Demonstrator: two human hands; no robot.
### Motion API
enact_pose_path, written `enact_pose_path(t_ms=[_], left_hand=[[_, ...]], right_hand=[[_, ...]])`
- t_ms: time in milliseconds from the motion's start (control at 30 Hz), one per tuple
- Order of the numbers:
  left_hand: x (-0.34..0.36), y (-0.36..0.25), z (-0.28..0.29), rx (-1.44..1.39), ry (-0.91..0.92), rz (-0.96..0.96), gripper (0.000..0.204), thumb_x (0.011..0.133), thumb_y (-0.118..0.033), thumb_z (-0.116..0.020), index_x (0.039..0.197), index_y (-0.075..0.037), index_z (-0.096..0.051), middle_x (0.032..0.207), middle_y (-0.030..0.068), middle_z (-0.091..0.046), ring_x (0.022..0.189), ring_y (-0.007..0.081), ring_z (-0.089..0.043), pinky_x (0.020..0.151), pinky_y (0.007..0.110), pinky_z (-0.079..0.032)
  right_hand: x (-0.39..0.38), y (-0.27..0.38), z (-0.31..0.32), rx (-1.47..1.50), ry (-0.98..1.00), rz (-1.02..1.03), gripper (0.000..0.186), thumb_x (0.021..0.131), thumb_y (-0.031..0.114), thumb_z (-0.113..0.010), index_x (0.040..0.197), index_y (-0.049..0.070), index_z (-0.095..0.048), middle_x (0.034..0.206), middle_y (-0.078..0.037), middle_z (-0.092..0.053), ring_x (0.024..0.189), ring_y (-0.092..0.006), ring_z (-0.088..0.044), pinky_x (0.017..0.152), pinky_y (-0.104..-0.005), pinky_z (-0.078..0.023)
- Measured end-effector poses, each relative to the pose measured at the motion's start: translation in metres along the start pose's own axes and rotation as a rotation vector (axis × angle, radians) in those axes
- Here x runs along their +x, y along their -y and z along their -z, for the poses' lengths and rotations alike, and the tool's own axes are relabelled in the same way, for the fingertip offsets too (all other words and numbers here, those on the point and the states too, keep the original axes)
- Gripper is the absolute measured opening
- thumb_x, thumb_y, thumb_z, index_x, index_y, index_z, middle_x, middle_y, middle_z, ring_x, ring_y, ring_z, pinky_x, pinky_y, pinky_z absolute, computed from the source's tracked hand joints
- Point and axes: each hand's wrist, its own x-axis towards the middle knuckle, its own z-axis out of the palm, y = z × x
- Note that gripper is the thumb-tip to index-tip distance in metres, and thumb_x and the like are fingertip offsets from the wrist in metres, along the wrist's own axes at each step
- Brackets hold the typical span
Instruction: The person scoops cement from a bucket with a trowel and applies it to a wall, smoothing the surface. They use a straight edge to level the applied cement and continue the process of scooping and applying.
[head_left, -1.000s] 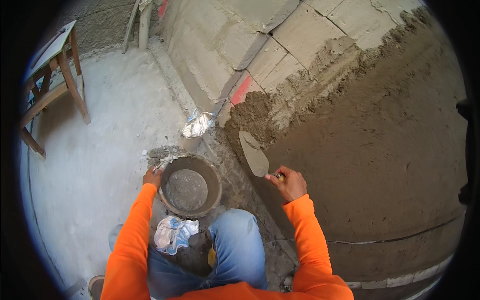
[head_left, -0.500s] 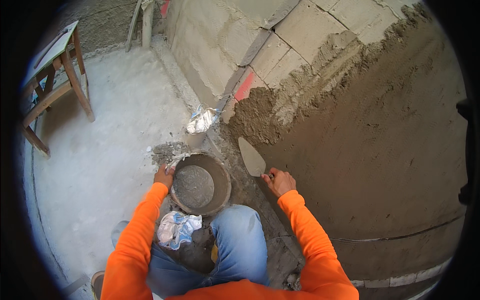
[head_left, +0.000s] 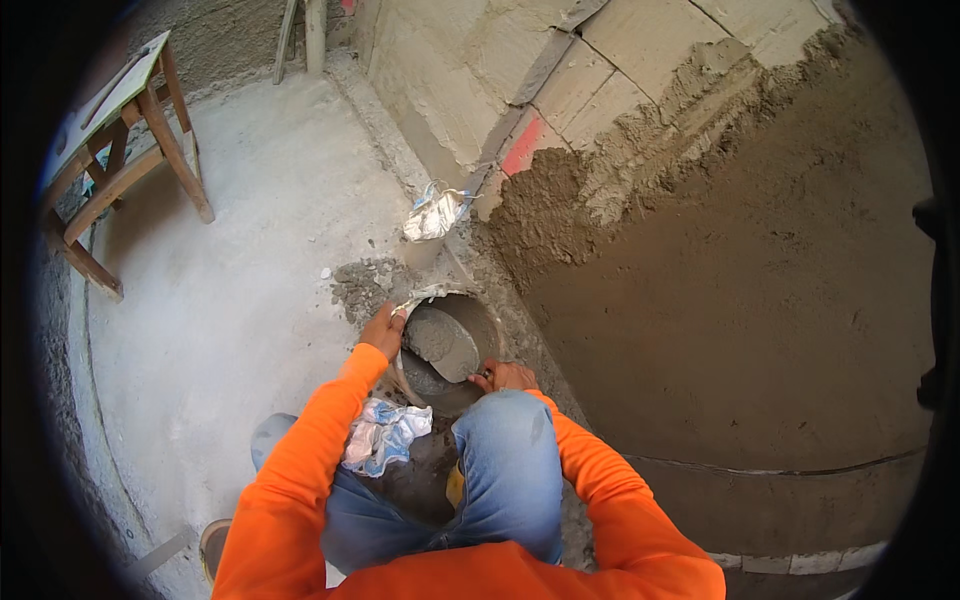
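Observation:
My left hand (head_left: 385,330) grips the rim of a round grey bucket (head_left: 478,322) in front of my knee. My right hand (head_left: 505,376) holds a trowel by its handle at the bucket's near right; the blade (head_left: 447,348) is inside the bucket with grey wet mortar on it. A crumpled white-and-blue bag (head_left: 385,435) lies just on the near side of the bucket. Another crumpled bag (head_left: 433,212) sits on an upright container or post beyond the bucket.
To my right is a wall with wet plaster (head_left: 720,330), rough along its edge below bare blocks (head_left: 610,90). A wooden bench (head_left: 170,160) stands at upper left on the pale concrete floor (head_left: 220,330). Boards lean at the back. Mortar crumbs lie beside the bucket.
My right hand has moved down and left from beside the plastered wall, bringing the trowel blade into the bucket. My left hand stays on the rim; the view has shifted slightly.

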Motion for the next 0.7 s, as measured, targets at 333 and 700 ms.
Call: enact_pose_path(t_ms=[333,700], left_hand=[[0.039,0.081,0.043,0.106,-0.123,0.315,0.070,0.092,-0.049,-0.061,0.142,-0.001,-0.049,0.132,0.0269,-0.059,0.124,0.0390,-0.058,0.105,0.041,-0.045],[0.038,0.076,0.038,0.129,-0.167,0.355,0.069,0.092,-0.052,-0.059,0.143,-0.007,-0.051,0.133,0.0246,-0.060,0.124,0.0397,-0.057,0.107,0.043,-0.043]], right_hand=[[-0.034,0.018,0.174,0.361,-0.157,0.142,0.040,0.091,0.047,-0.068,0.092,0.007,-0.068,0.071,-0.010,-0.068,0.063,-0.0232,-0.066,0.057,-0.0365,-0.050],[0.039,-0.062,0.218,0.147,-0.636,-0.178,0.042,0.091,0.041,-0.066,0.080,0.001,-0.063,0.063,-0.013,-0.061,0.058,-0.0327,-0.059,0.059,-0.0429,-0.048]])
